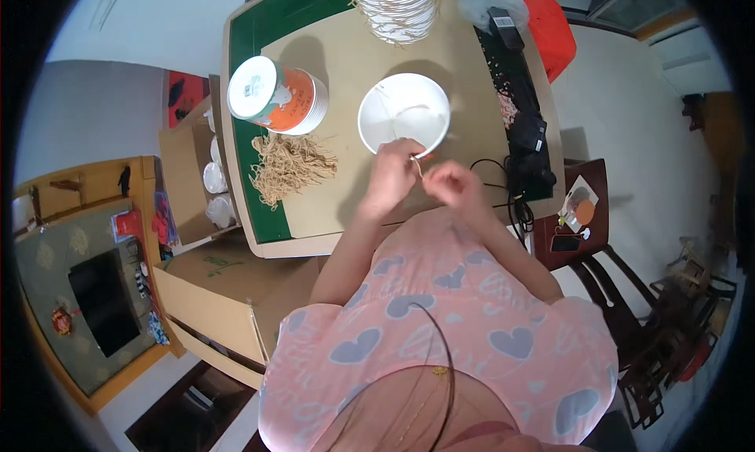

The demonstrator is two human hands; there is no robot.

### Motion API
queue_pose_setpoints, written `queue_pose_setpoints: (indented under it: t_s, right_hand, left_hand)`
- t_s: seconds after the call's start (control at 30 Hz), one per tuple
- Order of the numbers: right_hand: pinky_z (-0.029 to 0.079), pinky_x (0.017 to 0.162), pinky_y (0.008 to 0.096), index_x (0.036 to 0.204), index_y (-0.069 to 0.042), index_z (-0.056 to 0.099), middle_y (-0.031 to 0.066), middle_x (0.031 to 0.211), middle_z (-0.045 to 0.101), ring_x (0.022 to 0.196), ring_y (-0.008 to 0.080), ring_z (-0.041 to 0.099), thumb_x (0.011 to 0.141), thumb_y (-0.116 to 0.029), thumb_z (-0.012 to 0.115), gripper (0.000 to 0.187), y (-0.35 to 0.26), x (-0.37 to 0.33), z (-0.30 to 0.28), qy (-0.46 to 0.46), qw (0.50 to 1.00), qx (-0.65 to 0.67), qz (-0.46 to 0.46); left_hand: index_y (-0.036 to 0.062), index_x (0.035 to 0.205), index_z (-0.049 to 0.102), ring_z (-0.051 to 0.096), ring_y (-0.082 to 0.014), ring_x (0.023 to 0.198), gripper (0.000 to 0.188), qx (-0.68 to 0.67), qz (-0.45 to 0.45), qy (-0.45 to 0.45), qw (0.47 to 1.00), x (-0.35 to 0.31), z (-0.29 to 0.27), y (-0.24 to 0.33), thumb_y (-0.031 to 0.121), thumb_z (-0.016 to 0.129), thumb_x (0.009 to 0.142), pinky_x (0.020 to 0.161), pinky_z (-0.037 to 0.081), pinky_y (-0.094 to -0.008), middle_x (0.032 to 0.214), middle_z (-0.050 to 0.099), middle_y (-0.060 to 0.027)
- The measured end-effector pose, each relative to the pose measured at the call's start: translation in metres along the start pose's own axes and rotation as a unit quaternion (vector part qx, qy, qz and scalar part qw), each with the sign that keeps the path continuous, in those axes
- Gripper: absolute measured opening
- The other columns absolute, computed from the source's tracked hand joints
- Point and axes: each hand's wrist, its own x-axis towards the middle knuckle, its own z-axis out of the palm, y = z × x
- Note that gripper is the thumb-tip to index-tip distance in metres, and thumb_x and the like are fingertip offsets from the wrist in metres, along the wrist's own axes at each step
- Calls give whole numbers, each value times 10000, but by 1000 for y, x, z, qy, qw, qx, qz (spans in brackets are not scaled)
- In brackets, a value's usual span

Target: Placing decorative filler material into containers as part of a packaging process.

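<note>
1. At left, beside the table [358, 196]: an open cardboard box [182, 169] with white, rounded items inside.
2. On the table's left side: an orange-and-white stack of tubs [292, 98], tipped over, pale end turned left.
3. Just nearer: a loose heap of tan cords [291, 169].
4. At centre, near side: the left hand [392, 175], fingers closed on the near rim of a white tub [405, 110].
5. White tub with mouth up, just beyond the left fingertips and to the far left of the right fingers; a taller tub stack [399, 16] at the far edge.
6. Between both sets of fingertips, at the near rim: a short length of pale cord [419, 167].
7. Right hand [456, 186] off the rim, fingers curled beside the cord; whether gripping or only touching, cannot tell.
8. Along the right edge: black devices [528, 149] and pink bits [507, 106].
</note>
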Motion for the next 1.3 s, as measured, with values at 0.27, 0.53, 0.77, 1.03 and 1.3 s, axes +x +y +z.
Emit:
queue_pose_setpoints:
  t_s: [0.27, 0.53, 0.77, 1.03, 1.3]
  right_hand:
    - [456, 632, 227, 843, -5, 555, 45, 824, 572, 682, 89, 546, 796, -35, 641, 102, 28, 53, -2, 158, 965, -137, -160]
    - [487, 628, 258, 808, 1, 544, 76, 829, 552, 716, 142, 581, 753, 12, 652, 122, 31, 59, 0, 163, 952, -149, -211]
    - [483, 627, 259, 797, -2, 540, 80, 814, 547, 706, 155, 579, 744, 10, 658, 130, 30, 59, -1, 173, 945, -175, -215]
    - [480, 619, 264, 808, -7, 550, 87, 818, 556, 712, 161, 584, 761, -21, 660, 120, 42, 51, -11, 182, 956, -161, -164]
    - [478, 630, 264, 819, -4, 568, 91, 828, 560, 710, 170, 587, 782, -44, 647, 96, 44, 49, -13, 196, 950, -168, -177]
  left_hand:
    - [-10, 926, 590, 594, -116, 802, 171, -151, -139, 2, 979, 10, -13, -1, -78, 605, 769, 691, 500, -249, 858, 631, -45]
    - [18, 1095, 605, 591, -111, 820, 352, -184, -124, -6, 975, 9, -12, 4, -98, 568, 765, 707, 494, -241, 918, 644, -47]
    - [2, 1098, 598, 603, -134, 840, 371, -196, -114, -11, 974, 10, -10, 6, -118, 540, 752, 763, 502, -258, 971, 641, -71]
    - [-19, 1103, 588, 620, -170, 908, 362, -199, -118, -55, 971, 10, -6, 10, -115, 549, 756, 809, 501, -281, 991, 646, -102]
    - [0, 1105, 597, 622, -177, 898, 336, -168, -57, -83, 981, 13, -1, 8, -56, 578, 774, 772, 495, -287, 976, 652, -107]
